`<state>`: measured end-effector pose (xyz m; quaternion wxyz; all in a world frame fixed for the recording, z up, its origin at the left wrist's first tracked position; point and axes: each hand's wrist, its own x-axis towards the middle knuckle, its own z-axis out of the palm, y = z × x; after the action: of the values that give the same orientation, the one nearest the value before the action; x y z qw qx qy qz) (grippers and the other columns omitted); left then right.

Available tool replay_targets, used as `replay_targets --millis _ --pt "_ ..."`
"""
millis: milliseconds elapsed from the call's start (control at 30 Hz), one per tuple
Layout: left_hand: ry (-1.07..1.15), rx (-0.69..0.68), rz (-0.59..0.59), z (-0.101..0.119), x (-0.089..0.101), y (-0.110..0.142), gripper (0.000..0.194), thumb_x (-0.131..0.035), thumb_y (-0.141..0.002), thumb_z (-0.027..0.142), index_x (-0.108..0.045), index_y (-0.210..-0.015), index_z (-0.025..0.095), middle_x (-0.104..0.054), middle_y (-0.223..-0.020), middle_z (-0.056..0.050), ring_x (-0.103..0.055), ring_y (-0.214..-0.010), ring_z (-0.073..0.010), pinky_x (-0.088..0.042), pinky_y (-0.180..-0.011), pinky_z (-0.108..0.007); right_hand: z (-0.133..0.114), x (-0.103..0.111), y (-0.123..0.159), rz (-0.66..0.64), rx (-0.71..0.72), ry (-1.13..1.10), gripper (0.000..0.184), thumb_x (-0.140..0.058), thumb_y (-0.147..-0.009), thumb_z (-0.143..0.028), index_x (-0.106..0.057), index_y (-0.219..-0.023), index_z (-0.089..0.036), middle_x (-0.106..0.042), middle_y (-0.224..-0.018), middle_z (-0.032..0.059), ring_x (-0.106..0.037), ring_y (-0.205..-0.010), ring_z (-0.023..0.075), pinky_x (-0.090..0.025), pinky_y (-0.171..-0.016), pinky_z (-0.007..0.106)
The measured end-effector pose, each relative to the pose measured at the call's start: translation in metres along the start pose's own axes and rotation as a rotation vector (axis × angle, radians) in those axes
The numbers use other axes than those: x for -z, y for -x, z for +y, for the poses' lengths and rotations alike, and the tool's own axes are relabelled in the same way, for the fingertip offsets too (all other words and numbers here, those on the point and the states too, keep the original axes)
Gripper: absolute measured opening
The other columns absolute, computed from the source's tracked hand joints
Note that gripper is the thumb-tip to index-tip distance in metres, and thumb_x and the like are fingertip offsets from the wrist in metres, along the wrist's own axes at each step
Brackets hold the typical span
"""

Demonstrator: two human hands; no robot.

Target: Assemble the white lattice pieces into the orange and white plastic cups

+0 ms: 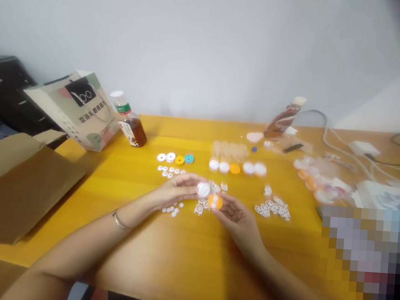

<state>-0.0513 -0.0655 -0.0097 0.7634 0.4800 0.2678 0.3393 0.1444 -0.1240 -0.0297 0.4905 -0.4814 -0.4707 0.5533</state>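
Note:
Between thumb and fingers, my left hand (176, 190) grips a round white plastic piece (203, 189). My right hand (238, 219) pinches an orange disc (215, 201) with a white part on its face. The two pieces are held close together over the middle of the table. Beneath them lie white openwork plastic parts (199, 208), partly hidden by my hands. Small white discs (171, 209) are scattered just below my left hand. Past the hands, a row of white, yellow and blue discs (179, 160) sits at left, and white and orange discs (234, 169) at right.
Translucent cups (230, 150) stand behind the right row. More white openwork pieces (273, 207) lie to the right. Drink bottles (133, 126) (284, 119), a paper bag (82, 110), a cardboard box (22, 192), bagged parts (321, 179) and cables (337, 141) surround the work area.

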Motion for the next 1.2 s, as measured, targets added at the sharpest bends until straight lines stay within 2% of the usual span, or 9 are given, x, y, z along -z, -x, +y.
replay_targets --millis 200,367,600,767,1033,1200 --pt "-0.204 -0.086 0.003 -0.003 -0.001 -0.001 0.027 -0.060 -0.077 0.019 -0.057 -0.104 0.016 -0.058 -0.108 -0.008 -0.055 -0.099 -0.0173 -0.042 -0.092 -0.034 -0.001 0.000 0.000 0.005 -0.016 0.002 0.035 -0.069 -0.065 -0.027 -0.058 -0.097 -0.020 -0.066 -0.084 0.0022 -0.063 -0.076 0.0139 -0.051 -0.081 0.032" --pt "-0.319 -0.107 -0.027 -0.004 -0.002 -0.002 0.038 -0.056 -0.080 0.019 -0.048 -0.117 0.020 -0.058 -0.107 -0.008 -0.056 -0.097 -0.0158 -0.044 -0.087 -0.033 -0.004 -0.001 0.002 -0.007 -0.015 0.013 0.032 -0.069 -0.066 -0.026 -0.058 -0.096 -0.021 -0.067 -0.090 0.0030 -0.064 -0.081 0.0153 -0.051 -0.083 0.033" --pt "-0.515 -0.138 0.000 -0.003 -0.017 0.001 0.035 -0.056 -0.080 0.020 -0.050 -0.115 0.017 -0.058 -0.109 -0.010 -0.057 -0.098 -0.0171 -0.046 -0.088 -0.035 -0.004 -0.001 0.002 -0.031 0.002 0.026 0.031 -0.068 -0.067 -0.026 -0.058 -0.096 -0.020 -0.068 -0.089 0.0037 -0.064 -0.081 0.0158 -0.051 -0.083 0.033" --pt "-0.825 -0.284 0.036 -0.004 -0.024 0.006 0.034 -0.052 -0.082 0.023 -0.051 -0.116 0.018 -0.055 -0.115 -0.010 -0.055 -0.100 -0.0167 -0.046 -0.088 -0.033 -0.001 0.000 0.001 -0.031 0.016 0.030 0.030 -0.069 -0.067 -0.026 -0.058 -0.094 -0.020 -0.068 -0.086 0.0031 -0.064 -0.079 0.0150 -0.052 -0.081 0.032" --pt "-1.120 -0.454 0.000 0.002 -0.029 0.011 0.034 -0.049 -0.084 0.022 -0.049 -0.118 0.021 -0.055 -0.112 -0.008 -0.052 -0.104 -0.0176 -0.044 -0.090 -0.035 0.001 0.000 0.001 -0.038 0.017 0.033 0.030 -0.070 -0.065 -0.027 -0.058 -0.092 -0.020 -0.067 -0.082 0.0028 -0.064 -0.077 0.0148 -0.053 -0.078 0.031" --pt "-1.243 -0.489 -0.035 0.003 -0.034 0.014 0.035 -0.046 -0.086 0.024 -0.045 -0.121 0.019 -0.054 -0.113 -0.009 -0.052 -0.103 -0.0168 -0.045 -0.089 -0.033 0.001 0.000 0.002 -0.062 0.024 0.023 0.027 -0.069 -0.066 -0.027 -0.058 -0.091 -0.021 -0.067 -0.081 0.0016 -0.064 -0.077 0.0146 -0.053 -0.078 0.031"
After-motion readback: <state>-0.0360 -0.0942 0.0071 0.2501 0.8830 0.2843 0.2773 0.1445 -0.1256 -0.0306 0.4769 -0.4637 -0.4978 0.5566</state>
